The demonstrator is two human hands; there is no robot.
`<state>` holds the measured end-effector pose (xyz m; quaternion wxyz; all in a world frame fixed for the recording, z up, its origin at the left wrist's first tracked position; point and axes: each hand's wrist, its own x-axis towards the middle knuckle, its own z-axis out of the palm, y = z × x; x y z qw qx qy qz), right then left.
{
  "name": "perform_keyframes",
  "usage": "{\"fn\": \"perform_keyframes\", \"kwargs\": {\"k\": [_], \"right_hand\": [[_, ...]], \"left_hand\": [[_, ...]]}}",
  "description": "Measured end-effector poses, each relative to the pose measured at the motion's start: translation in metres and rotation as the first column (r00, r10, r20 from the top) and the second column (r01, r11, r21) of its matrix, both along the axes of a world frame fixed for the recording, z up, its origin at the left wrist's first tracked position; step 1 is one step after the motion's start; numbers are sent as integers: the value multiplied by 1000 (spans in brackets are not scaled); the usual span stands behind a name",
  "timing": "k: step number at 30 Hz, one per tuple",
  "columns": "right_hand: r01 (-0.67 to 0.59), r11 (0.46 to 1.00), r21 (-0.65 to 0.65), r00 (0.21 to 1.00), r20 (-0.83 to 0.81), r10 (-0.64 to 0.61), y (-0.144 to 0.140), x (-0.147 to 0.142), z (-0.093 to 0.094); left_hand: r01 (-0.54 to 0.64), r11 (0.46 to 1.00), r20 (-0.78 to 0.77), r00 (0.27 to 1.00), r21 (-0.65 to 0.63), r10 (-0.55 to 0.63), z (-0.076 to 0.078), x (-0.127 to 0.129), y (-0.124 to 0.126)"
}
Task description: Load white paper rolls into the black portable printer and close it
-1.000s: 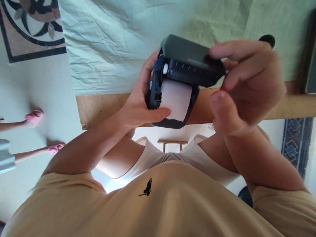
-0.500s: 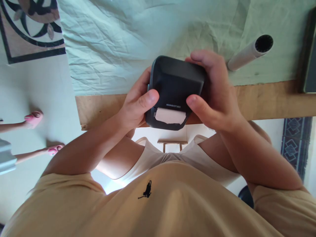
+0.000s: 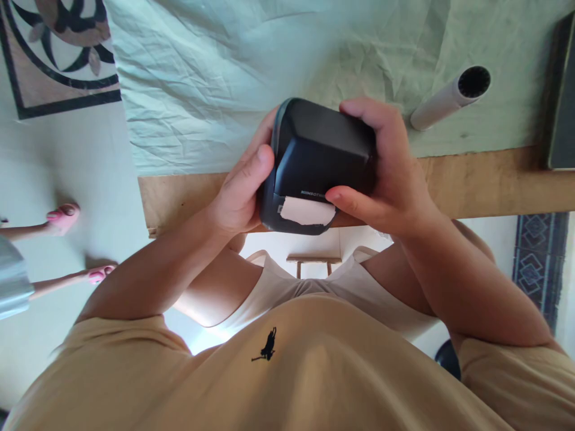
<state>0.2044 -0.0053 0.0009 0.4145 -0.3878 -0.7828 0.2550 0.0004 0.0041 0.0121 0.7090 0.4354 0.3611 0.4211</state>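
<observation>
A black label printer (image 3: 326,146) with a NIIMBOT logo is held up over the table's near edge. White label paper (image 3: 308,211) sticks out of its slot on the side facing me. My left hand (image 3: 245,188) grips the printer's left side, thumb along the edge and the other fingers hidden behind. My right hand (image 3: 390,173) wraps the right side, its thumb lying across the front beside the paper. The printer's underside is out of sight.
A pale green cloth (image 3: 215,72) covers the table, whose wooden edge (image 3: 485,179) shows in front. A white tube (image 3: 442,105) stands at the right, near a dark flat object (image 3: 563,102). Another person's legs (image 3: 58,287) are on the floor at left.
The printer has tilted, so more of its left side and sloped top shows. My right thumb has slid left and down toward the paper; my left thumb has moved back to the edge.
</observation>
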Motion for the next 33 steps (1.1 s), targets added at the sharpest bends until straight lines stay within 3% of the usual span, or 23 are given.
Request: {"fn": "perform_keyframes", "kwargs": {"k": [2,5,12,18,22,27,33], "right_hand": [[20,1000,-7,999,40,-20,0,0,1],[55,998,-23,995,84,-53,0,0,2],[63,998,-4,995,82,-63,-1,1,9],[56,998,-16,995,85,-55,-2,1,8],[54,998,-39,995,87,-50,-1,2,9],[50,997,-67,992,117,-42,-1,2,13],[3,999,-51,990,138,4,-1,5,13]], "left_hand": [[-28,999,104,994,26,25,-2,3,-1],[-41,998,182,982,-51,50,-4,6,0],[23,982,182,983,-188,12,-7,4,2],[-6,979,184,982,-204,44,-8,4,1],[20,980,278,960,-197,37,-4,5,1],[-46,948,211,970,-314,117,8,7,-1],[-108,960,230,958,-257,170,9,8,-2]]}}
